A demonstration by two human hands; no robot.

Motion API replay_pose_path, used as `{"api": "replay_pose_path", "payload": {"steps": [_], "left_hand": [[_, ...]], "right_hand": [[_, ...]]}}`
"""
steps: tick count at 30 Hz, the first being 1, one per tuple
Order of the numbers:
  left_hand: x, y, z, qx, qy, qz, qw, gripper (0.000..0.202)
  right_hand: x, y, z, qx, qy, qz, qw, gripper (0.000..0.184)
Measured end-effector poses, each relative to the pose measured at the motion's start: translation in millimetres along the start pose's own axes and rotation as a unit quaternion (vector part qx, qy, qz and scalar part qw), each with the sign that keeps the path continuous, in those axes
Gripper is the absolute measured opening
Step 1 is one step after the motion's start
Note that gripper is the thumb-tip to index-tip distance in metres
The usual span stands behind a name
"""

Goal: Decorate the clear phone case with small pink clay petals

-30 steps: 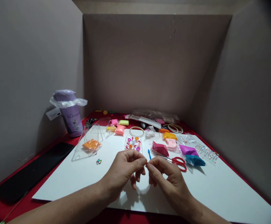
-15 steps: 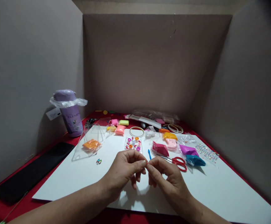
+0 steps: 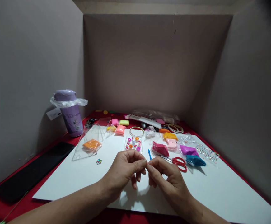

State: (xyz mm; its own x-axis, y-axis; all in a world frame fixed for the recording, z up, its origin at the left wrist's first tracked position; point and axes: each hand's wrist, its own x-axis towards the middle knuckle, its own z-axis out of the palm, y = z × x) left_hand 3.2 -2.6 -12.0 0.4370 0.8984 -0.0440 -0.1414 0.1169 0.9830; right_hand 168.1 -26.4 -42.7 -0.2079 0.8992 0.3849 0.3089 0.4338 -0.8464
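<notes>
Over the white board [image 3: 79, 180], my left hand [image 3: 128, 168] and my right hand [image 3: 165, 175] meet fingertip to fingertip. Each one pinches thumb against forefinger; whatever lies between the tips is too small to make out. Just beyond them are a blue modelling tool [image 3: 149, 154], partly covered by the right hand, and red-handled scissors [image 3: 178, 162]. A clear sheet of coloured gem stickers [image 3: 133, 143] lies behind the left hand. Left of that hand sits a small cluster of shiny gems [image 3: 99, 161].
Packets of clay in red [image 3: 160, 148], purple [image 3: 188, 150] and teal [image 3: 195, 160] lie at right, near a rhinestone sheet [image 3: 207, 152]. At left are an orange packet [image 3: 91, 144] on clear plastic sheets, a purple tumbler [image 3: 71, 116] and a black phone-like slab [image 3: 35, 171]. Bangles [image 3: 175, 128] lie behind.
</notes>
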Motion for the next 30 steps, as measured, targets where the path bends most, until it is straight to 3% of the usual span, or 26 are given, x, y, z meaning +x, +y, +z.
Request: {"api": "replay_pose_path", "payload": {"steps": [11, 30], "left_hand": [[1.9, -2.3, -0.4, -0.004, 0.008, -0.001, 1.0, 0.032], [0.6, -1.3, -0.4, 0.007, -0.004, -0.011, 1.0, 0.025]], "right_hand": [[-0.1, 1.7, -0.1, -0.001, 0.006, -0.003, 1.0, 0.028], [-0.8, 1.3, -0.2, -0.006, -0.003, 0.001, 1.0, 0.029]]}}
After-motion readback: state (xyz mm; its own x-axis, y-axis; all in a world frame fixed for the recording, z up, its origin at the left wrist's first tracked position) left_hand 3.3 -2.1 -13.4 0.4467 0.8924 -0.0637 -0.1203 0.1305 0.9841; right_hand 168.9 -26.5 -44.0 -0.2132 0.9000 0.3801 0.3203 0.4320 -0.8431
